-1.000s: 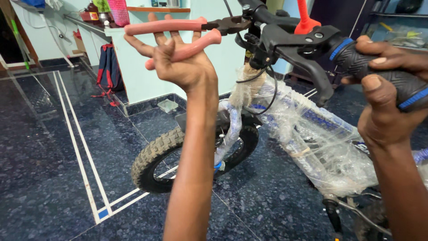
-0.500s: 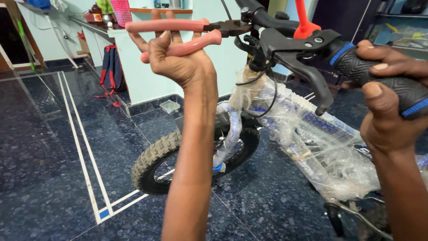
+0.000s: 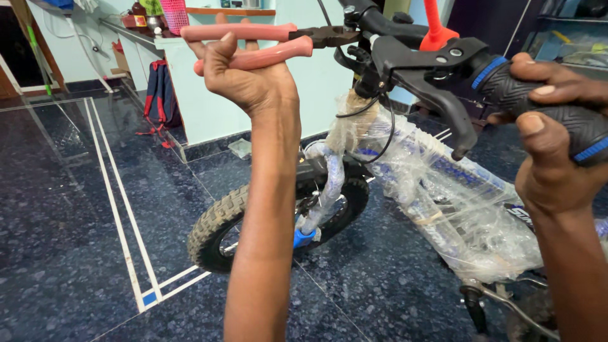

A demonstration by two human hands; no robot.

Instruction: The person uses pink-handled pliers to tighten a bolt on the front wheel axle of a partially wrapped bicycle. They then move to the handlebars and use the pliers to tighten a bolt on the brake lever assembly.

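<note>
My left hand (image 3: 244, 79) is raised and shut on the pink handles of a pair of pliers (image 3: 266, 43), whose dark jaws bite on a part near the bicycle's handlebar stem (image 3: 361, 16). My right hand (image 3: 551, 136) grips the black rubber handlebar grip (image 3: 551, 101) with blue rings. The black brake lever (image 3: 437, 95) hangs just left of that grip. The small bicycle has a frame wrapped in clear plastic (image 3: 437, 196) and a knobby front tyre (image 3: 218, 225) resting on the floor.
The floor (image 3: 76, 253) is dark blue speckled tile with white line markings. A pale green counter (image 3: 209, 101) stands behind, with a backpack (image 3: 161, 95) leaning beside it. A red object (image 3: 436, 28) stands behind the handlebar. A pedal and crank (image 3: 481, 304) show at the lower right.
The view has shifted slightly closer. Both hands keep their hold, and the pliers stay clamped at the handlebar.
</note>
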